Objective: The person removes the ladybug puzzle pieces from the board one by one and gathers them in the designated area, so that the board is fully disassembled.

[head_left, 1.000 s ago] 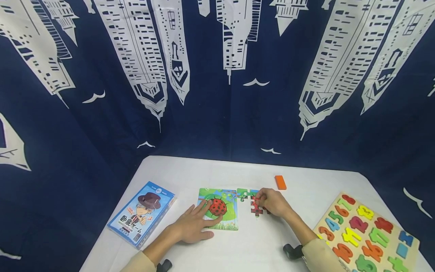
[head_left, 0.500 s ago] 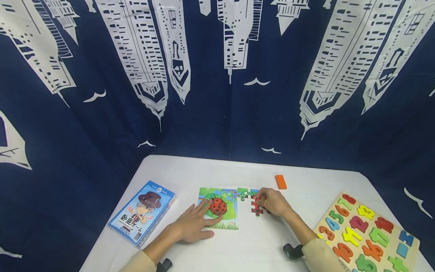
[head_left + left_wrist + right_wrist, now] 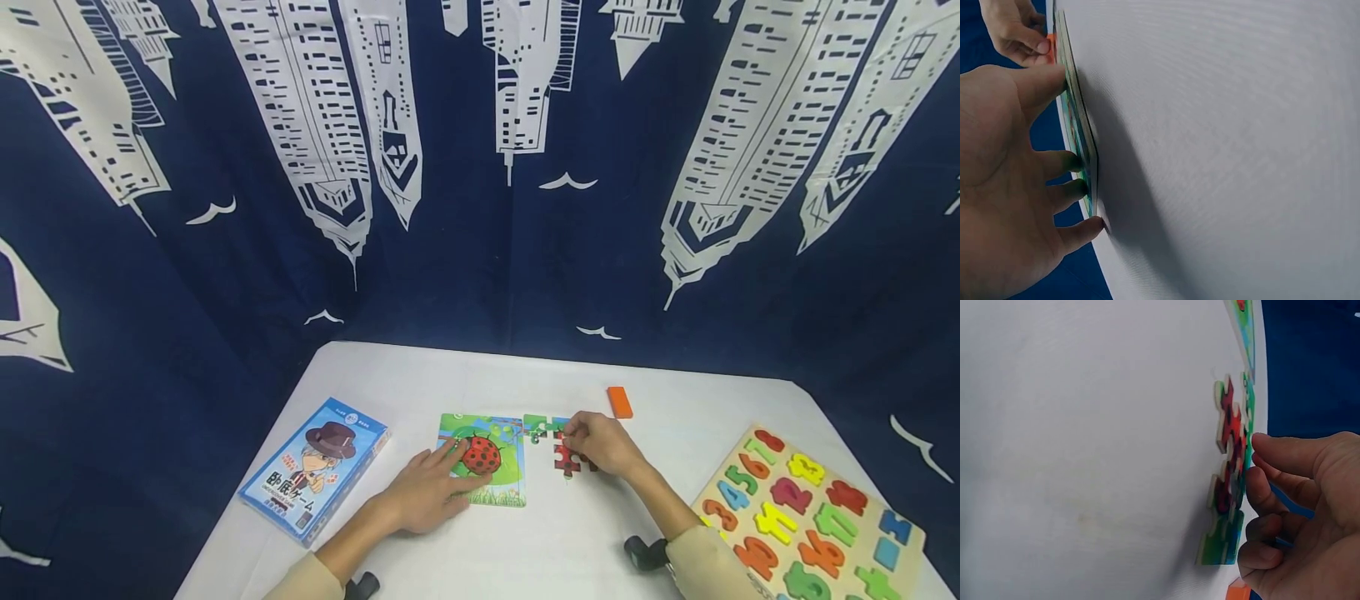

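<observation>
My left hand (image 3: 425,493) lies with spread fingers on a square ladybug picture board (image 3: 508,497). In the left wrist view, the fingertips (image 3: 1074,187) touch the board's face and edge. Just right of the board, several jigsaw pieces (image 3: 567,467) with red and green parts stand partly joined. My right hand (image 3: 603,446) is over these pieces, its thumb and curled fingers pinching at a puzzle piece. The right wrist view shows the fingertips against the joined pieces (image 3: 1229,425); the hand hides part of them in the head view.
An orange block (image 3: 619,402) lies behind the right hand. A blue boxed game (image 3: 315,471) is at the left. The wooden number board (image 3: 806,508) sits at the right front. A navy curtain (image 3: 465,275) hangs behind the white table (image 3: 420,375).
My left thumb has drawn in towards the ladybug board. The right hand has shifted very slightly at the pieces; the board and pieces look unmoved.
</observation>
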Demonstrator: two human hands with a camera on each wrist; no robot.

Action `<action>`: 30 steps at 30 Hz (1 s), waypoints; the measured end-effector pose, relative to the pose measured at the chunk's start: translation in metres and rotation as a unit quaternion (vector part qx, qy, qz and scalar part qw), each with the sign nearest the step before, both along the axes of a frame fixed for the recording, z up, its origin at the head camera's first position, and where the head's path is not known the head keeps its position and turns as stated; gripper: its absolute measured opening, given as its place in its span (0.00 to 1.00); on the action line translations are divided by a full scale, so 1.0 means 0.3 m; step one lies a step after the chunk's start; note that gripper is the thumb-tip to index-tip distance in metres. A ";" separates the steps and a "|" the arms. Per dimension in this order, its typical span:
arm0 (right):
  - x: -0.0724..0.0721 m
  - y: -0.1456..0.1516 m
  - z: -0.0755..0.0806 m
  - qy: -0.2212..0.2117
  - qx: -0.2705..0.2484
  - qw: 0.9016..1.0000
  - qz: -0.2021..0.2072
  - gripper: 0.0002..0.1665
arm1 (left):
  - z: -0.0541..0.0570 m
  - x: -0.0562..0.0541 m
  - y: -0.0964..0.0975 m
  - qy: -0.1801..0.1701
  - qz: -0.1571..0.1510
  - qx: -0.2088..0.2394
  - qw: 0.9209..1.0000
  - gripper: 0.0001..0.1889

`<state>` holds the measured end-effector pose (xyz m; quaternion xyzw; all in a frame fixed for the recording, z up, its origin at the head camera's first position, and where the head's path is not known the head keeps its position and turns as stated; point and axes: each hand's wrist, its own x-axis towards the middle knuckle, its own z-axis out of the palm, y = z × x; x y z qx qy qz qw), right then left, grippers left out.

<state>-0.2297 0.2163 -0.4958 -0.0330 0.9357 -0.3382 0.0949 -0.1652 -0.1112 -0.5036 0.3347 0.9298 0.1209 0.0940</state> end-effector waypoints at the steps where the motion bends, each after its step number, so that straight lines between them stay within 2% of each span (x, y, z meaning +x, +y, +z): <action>1: -0.001 -0.002 0.001 0.002 0.000 1.000 -0.001 0.05 | -0.001 -0.001 0.002 0.004 0.003 0.003 1.000 0.23; 6: 0.007 -0.036 0.010 0.010 -0.010 1.000 -0.001 0.05 | -0.002 -0.006 0.004 0.021 0.020 0.012 1.000 0.24; 11: 0.018 -0.110 0.003 0.012 -0.039 0.999 0.021 0.03 | -0.007 -0.008 -0.007 0.022 0.020 0.017 0.999 0.35; 17: 0.019 -0.215 -0.009 0.053 -0.035 0.994 0.084 0.02 | 0.009 -0.003 -0.027 -0.020 0.030 0.015 0.999 0.43; 23: 0.024 -0.302 -0.009 0.059 -0.050 0.986 0.145 0.04 | 0.016 -0.006 -0.036 -0.056 0.034 0.012 0.998 0.44; 30: 0.032 -0.387 -0.015 0.065 -0.038 0.979 0.188 0.14 | 0.016 -0.009 -0.043 -0.060 0.036 0.010 0.998 0.43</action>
